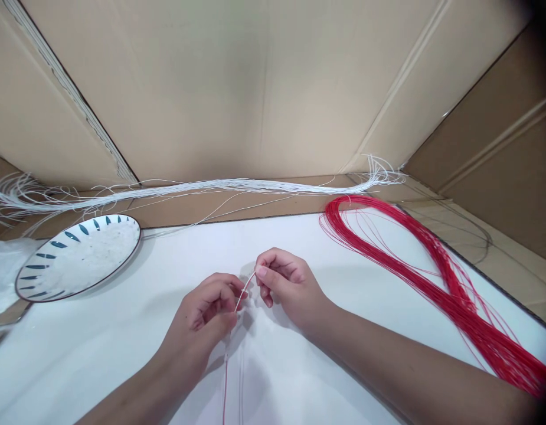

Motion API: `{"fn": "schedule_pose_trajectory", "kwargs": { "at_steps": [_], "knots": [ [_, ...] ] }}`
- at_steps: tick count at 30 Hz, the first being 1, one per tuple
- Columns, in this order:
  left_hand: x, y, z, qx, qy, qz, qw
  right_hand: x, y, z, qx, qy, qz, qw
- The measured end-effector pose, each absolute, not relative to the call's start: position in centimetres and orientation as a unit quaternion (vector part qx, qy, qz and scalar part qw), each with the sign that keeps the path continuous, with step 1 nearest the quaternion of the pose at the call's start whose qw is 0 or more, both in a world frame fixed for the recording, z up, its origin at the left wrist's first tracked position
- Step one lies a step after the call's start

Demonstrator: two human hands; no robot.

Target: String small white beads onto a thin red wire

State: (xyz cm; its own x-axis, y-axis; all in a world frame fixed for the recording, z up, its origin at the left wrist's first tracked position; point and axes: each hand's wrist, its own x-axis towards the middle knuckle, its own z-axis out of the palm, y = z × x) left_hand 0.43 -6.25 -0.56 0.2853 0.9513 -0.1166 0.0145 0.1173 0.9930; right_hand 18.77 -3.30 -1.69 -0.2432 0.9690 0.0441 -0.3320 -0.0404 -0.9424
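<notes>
Cardboard walls, tan, creased, standing behind and to the right of the work area. Counter, one, white, dark-edged, set before the walls. Red bundle, fine strands in quantity, looped at the far end, laid along the counter's right side; near end partly behind the right forearm. White bundle, fine strands, long, splayed at both ends, stretched across the cardboard at the foot of the back wall. Plate, one, oval in view, white, dark leaf-like marks, brown rim, small whitish bits on its surface; located at the counter's far left corner. Plastic sheet, clear, crumpled, beside the plate, cut off by the left border. Left hand, fingers curled; the strand passes between thumb and fingers, but whether this grip is pinched tight cannot be told. Right hand, grip closed, thumb and forefinger on the strand's upper end. Strand, one, slender, above the counter's middle, pale between the hands, red below the left.
</notes>
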Motion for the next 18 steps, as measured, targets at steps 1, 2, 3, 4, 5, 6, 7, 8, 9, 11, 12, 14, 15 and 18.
{"fn": "schedule_pose_trajectory", "kwargs": {
  "at_steps": [1, 2, 3, 4, 5, 6, 7, 8, 9, 11, 12, 14, 15, 18],
  "knots": [
    [0.4, -6.2, -0.6, 0.53, 0.453, 0.396, 0.598, 18.7, -3.4, -1.7, -0.342, -0.474, 0.637, 0.503],
    [0.4, -6.1, -0.7, 0.522, 0.457, 0.398, 0.6, 18.7, -3.5, -1.7, -0.343, -0.484, 0.638, 0.491],
    [0.5, -6.1, -0.7, 0.516, 0.463, 0.4, 0.6, 18.7, -3.6, -1.7, -0.345, -0.494, 0.639, 0.478],
    [0.6, -6.1, -0.6, 0.511, 0.47, 0.403, 0.596, 18.6, -3.7, -1.7, -0.346, -0.505, 0.64, 0.465],
    [0.7, -6.1, -0.4, 0.51, 0.474, 0.406, 0.592, 18.6, -3.8, -1.7, -0.345, -0.517, 0.641, 0.451],
    [0.9, -6.1, -0.2, 0.509, 0.476, 0.411, 0.587, 18.6, -3.9, -1.7, -0.344, -0.526, 0.641, 0.44],
    [1.1, -6.2, 0.0, 0.509, 0.477, 0.416, 0.584, 18.5, -4.0, -1.7, -0.342, -0.533, 0.642, 0.432],
    [1.3, -6.2, 0.2, 0.508, 0.477, 0.42, 0.581, 18.5, -4.1, -1.6, -0.341, -0.538, 0.642, 0.426],
    [1.5, -6.3, 0.4, 0.505, 0.479, 0.424, 0.58, 18.5, -4.2, -1.6, -0.342, -0.54, 0.643, 0.422],
    [1.8, -6.3, 0.7, 0.497, 0.484, 0.427, 0.58, 18.5, -4.2, -1.6, -0.348, -0.537, 0.645, 0.417],
    [1.8, -6.3, 0.8, 0.492, 0.488, 0.428, 0.58, 18.4, -4.2, -1.5, -0.352, -0.534, 0.647, 0.414],
    [1.8, -6.3, 0.8, 0.484, 0.494, 0.428, 0.582, 18.4, -4.2, -1.4, -0.361, -0.529, 0.649, 0.41],
    [1.8, -6.2, 0.7, 0.481, 0.495, 0.428, 0.583, 18.4, -4.2, -1.4, -0.365, -0.527, 0.65, 0.408],
    [1.7, -6.2, 0.6, 0.471, 0.501, 0.428, 0.586, 18.4, -4.1, -1.2, -0.378, -0.52, 0.654, 0.399]
  ]
}}
